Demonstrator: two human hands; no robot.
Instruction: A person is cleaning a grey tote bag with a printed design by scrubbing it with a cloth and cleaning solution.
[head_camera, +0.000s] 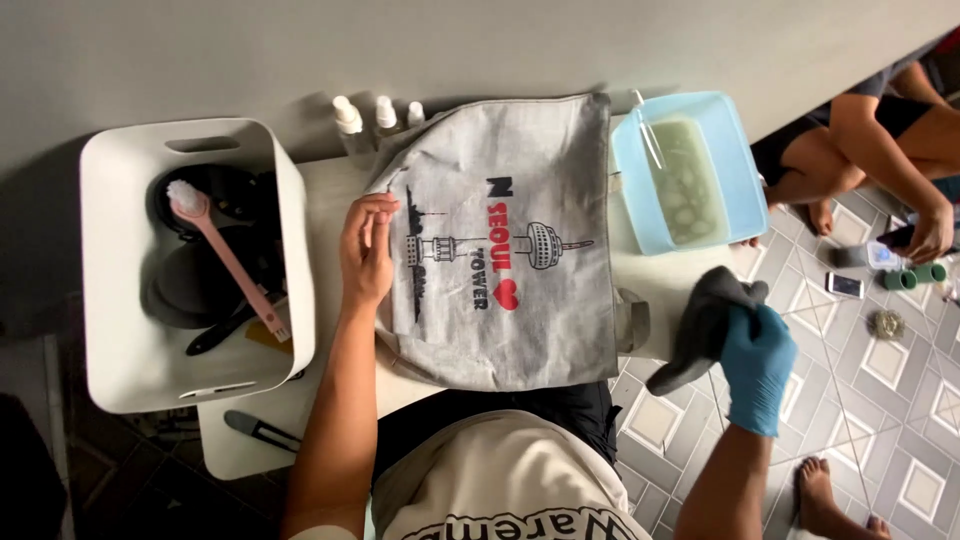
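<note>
A grey canvas tote bag (540, 310) with a printed tower picture lies flat on a small white table (325, 195) in front of me. My bare left hand (367, 250) rests on the bag's left edge, fingers pressing the fabric. My right hand (757, 365), in a blue glove, is off the table's right side and grips a dark grey cloth (700, 320) that hangs from it.
A white bin (120, 370) at left holds dark round items and a pink brush (225, 260). Three small white-capped bottles (380, 118) stand by the wall. A light blue tub (735, 170) of cloudy liquid sits at right. Another person (880, 140) sits on the tiled floor.
</note>
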